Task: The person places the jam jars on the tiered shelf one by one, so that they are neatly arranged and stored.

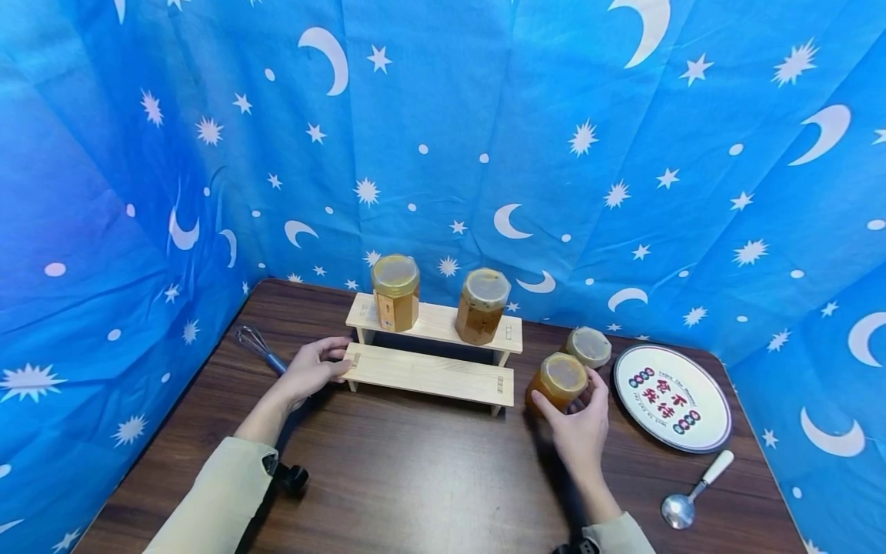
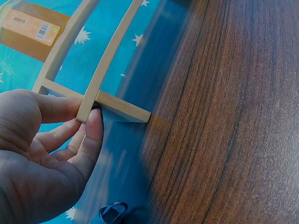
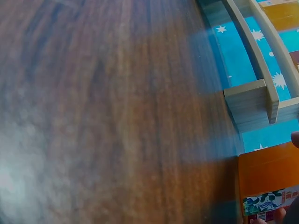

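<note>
My left hand [image 1: 314, 372] pinches the left end of the lower step of a pale two-tier wooden rack [image 1: 429, 374]. In the left wrist view the thumb lies on one face of the board [image 2: 108, 63] and fingers on the other. On the rack's upper step stand two hexagonal jars with yellowish lids, a lighter jar [image 1: 396, 294] and a browner jar [image 1: 482, 306]. Right of the rack, my right hand [image 1: 583, 427] grips an amber jar [image 1: 559, 382], whose patterned label [image 3: 264, 203] shows in the right wrist view. Another lidded jar [image 1: 588, 346] stands just behind it.
A white plate [image 1: 640, 412] with red characters lies at the right, and a white-handled spoon [image 1: 695, 492] in front of it. A whisk [image 1: 259, 346] lies left of the rack. Blue cloth [image 1: 443, 92] with moons and stars hangs around the dark wooden table [image 1: 415, 477].
</note>
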Demonstrator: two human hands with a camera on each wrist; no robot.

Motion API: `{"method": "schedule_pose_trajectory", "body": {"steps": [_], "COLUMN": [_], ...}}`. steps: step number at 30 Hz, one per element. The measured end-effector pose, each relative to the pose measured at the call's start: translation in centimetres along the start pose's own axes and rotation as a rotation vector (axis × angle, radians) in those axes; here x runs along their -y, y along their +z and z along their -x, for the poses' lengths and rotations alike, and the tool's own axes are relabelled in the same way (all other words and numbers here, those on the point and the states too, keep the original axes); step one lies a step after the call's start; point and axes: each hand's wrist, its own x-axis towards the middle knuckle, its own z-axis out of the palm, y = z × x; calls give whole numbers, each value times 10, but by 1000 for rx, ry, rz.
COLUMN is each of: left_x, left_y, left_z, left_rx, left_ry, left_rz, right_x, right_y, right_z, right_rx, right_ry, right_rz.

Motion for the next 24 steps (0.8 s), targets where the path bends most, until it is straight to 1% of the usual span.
{"method": "schedule_pose_trajectory", "body": {"steps": [7,13,18,24], "left_x": [1,2,3,1], "left_y": [-1,-2,-2,-1], "left_z": [0,-1,-1,1], "left_rx": [-3,-4,-5,-2], "left_ry": [-2,7,3,-1], "left_rz": [-2,-10,-7,1], "right_x": [-3,-4,-3,-1], "right_y": [1,1,-1,-6], "right_z": [-1,-3,-5,-5], "right_rx": [-15,-19,-11,-3], "right_ry": [-4,13,26,34], "right_rz": [-20,-38,-50,-62]}}
